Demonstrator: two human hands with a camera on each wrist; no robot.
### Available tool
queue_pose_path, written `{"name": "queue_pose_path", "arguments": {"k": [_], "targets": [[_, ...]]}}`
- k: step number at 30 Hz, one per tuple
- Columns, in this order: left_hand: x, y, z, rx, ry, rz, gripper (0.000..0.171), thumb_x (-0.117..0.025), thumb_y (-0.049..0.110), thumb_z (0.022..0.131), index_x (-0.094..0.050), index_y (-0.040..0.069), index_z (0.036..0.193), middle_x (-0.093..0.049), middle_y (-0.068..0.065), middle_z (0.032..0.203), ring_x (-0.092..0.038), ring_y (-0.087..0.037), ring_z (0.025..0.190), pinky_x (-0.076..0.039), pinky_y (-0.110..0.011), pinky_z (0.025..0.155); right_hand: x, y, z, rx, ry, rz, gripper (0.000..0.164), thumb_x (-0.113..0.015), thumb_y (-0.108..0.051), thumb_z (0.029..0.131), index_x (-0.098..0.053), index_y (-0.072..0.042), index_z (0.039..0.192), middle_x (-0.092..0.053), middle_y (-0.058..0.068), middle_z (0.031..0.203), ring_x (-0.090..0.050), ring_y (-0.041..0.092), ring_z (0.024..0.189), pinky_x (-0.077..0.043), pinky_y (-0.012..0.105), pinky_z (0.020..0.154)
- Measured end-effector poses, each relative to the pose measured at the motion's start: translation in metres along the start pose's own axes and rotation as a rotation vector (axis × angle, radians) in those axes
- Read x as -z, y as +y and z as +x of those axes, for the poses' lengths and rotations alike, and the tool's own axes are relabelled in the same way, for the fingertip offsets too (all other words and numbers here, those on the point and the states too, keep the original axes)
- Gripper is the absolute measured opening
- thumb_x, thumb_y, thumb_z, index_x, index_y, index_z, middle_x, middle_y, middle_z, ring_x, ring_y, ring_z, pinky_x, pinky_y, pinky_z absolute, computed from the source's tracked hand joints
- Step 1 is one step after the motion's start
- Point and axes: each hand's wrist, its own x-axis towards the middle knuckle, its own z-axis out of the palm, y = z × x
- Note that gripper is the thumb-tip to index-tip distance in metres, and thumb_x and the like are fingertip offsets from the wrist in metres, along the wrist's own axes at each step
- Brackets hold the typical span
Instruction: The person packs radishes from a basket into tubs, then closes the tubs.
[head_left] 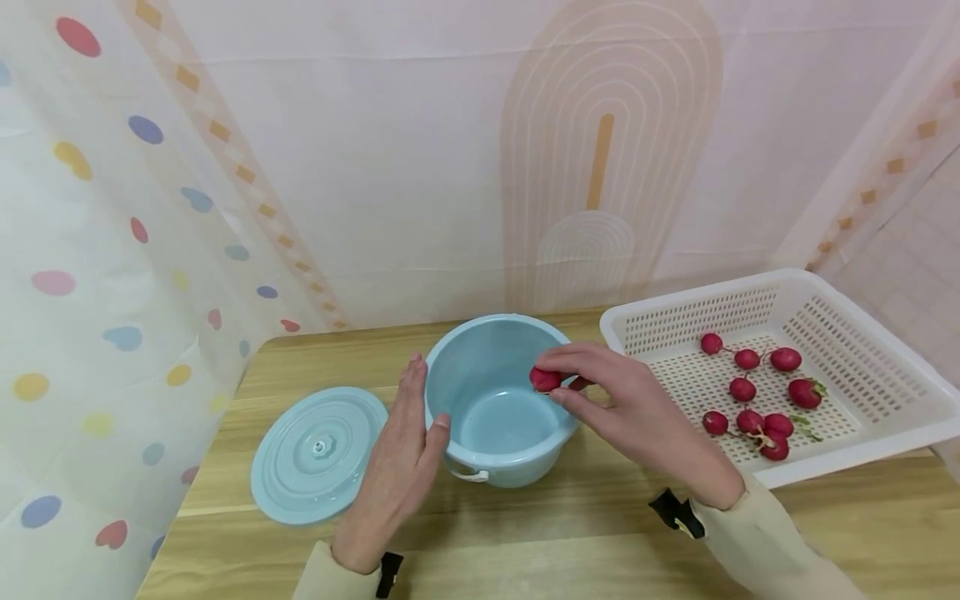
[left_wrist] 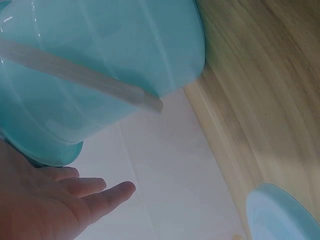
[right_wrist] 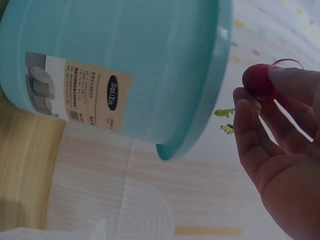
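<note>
My right hand [head_left: 626,404] pinches a red radish [head_left: 544,380] between thumb and fingertips, over the right side of a light blue bucket [head_left: 504,408]. In the right wrist view a thin root and small green leaf stubs show on the radish [right_wrist: 260,81], beside the bucket's rim. With fingers straight, my left hand [head_left: 401,450] rests along the bucket's left rim. The bucket's visible inside holds nothing. Its white handle [left_wrist: 75,70] hangs down the outer wall in the left wrist view.
A white perforated basket [head_left: 892,408] with several radishes [head_left: 742,389] stands on the right. The round blue lid [head_left: 322,454] lies on the wooden table [head_left: 525,550] at the left. Patterned curtains [head_left: 420,167] close off the back and left side.
</note>
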Motion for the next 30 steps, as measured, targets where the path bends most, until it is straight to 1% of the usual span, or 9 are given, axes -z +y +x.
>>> {"name": "queue_pose_path", "arguments": {"k": [4,8,13,16,19,21,24,27,30], "targets": [[-0.001,0.000,0.000,0.003,-0.005,-0.005,0.068,-0.045,0.025,0.108,-0.016,0.000,0.165,-0.018,-0.016,0.171,-0.020,-0.036,0.156,-0.027,-0.057,0.122,-0.008,0.002,0.009,0.016,-0.045,-0.062,0.036,-0.078,0.003,0.088,-0.073,-0.009,0.122,-0.071,-0.003,0.117,-0.067,0.012,0.104,-0.061,0.030,0.079],[-0.001,0.000,0.000,0.002,-0.006,-0.005,0.069,-0.046,0.024,0.107,-0.016,0.000,0.165,-0.017,-0.014,0.172,-0.020,-0.036,0.156,-0.026,-0.057,0.122,-0.014,0.003,0.018,0.023,-0.095,-0.109,0.031,-0.078,-0.004,0.091,-0.073,-0.011,0.121,-0.071,-0.005,0.115,-0.068,0.008,0.103,-0.060,0.032,0.084],[-0.001,0.000,0.000,0.017,-0.009,-0.005,0.069,-0.047,0.024,0.107,-0.015,0.002,0.165,-0.015,-0.010,0.173,-0.020,-0.033,0.157,-0.028,-0.057,0.122,-0.022,0.005,0.026,0.010,-0.177,-0.219,0.023,-0.079,-0.011,0.092,-0.075,-0.015,0.115,-0.071,-0.008,0.114,-0.066,0.006,0.103,-0.057,0.027,0.086],[-0.001,0.000,0.000,0.021,-0.011,-0.005,0.069,-0.046,0.025,0.108,-0.015,0.002,0.165,-0.013,-0.008,0.173,-0.019,-0.032,0.157,-0.028,-0.056,0.122,-0.026,0.006,0.029,0.001,-0.208,-0.289,0.020,-0.081,-0.014,0.091,-0.076,-0.018,0.110,-0.070,-0.009,0.113,-0.065,0.006,0.103,-0.056,0.026,0.082],[-0.001,0.000,0.000,0.018,-0.005,-0.013,0.068,-0.046,0.025,0.108,-0.017,0.001,0.165,-0.014,-0.008,0.173,-0.020,-0.032,0.157,-0.028,-0.057,0.121,-0.029,0.008,0.030,-0.013,-0.228,-0.327,0.019,-0.081,-0.014,0.090,-0.077,-0.020,0.108,-0.071,-0.010,0.111,-0.066,0.006,0.104,-0.056,0.027,0.083],[-0.001,0.000,0.000,0.015,-0.002,-0.016,0.068,-0.046,0.026,0.108,-0.018,0.000,0.164,-0.015,-0.008,0.173,-0.021,-0.032,0.157,-0.029,-0.057,0.121,-0.031,0.009,0.031,-0.018,-0.240,-0.347,0.020,-0.082,-0.014,0.090,-0.077,-0.018,0.109,-0.071,-0.009,0.114,-0.066,0.008,0.106,-0.057,0.029,0.085],[-0.002,0.000,0.000,0.010,0.003,-0.017,0.068,-0.046,0.025,0.108,-0.019,-0.001,0.164,-0.016,-0.010,0.172,-0.022,-0.032,0.156,-0.029,-0.057,0.121,-0.032,0.009,0.031,-0.039,-0.259,-0.373,0.027,-0.081,-0.016,0.090,-0.077,-0.015,0.117,-0.072,-0.003,0.123,-0.067,0.016,0.116,-0.056,0.037,0.093],[-0.002,0.000,0.000,0.002,0.009,-0.017,0.068,-0.047,0.024,0.107,-0.019,-0.002,0.163,-0.018,-0.013,0.172,-0.023,-0.033,0.156,-0.030,-0.057,0.121,-0.031,0.008,0.029,-0.052,-0.267,-0.383,0.036,-0.081,-0.021,0.090,-0.075,-0.011,0.124,-0.068,0.005,0.135,-0.063,0.025,0.126,-0.054,0.046,0.101],[-0.002,-0.001,0.000,-0.001,0.014,-0.019,0.068,-0.048,0.022,0.107,-0.019,-0.003,0.163,-0.020,-0.016,0.171,-0.025,-0.033,0.155,-0.030,-0.057,0.120,-0.030,0.008,0.026,-0.043,-0.258,-0.369,0.040,-0.080,-0.025,0.092,-0.073,-0.011,0.128,-0.064,0.008,0.141,-0.059,0.029,0.132,-0.051,0.051,0.105]]}}
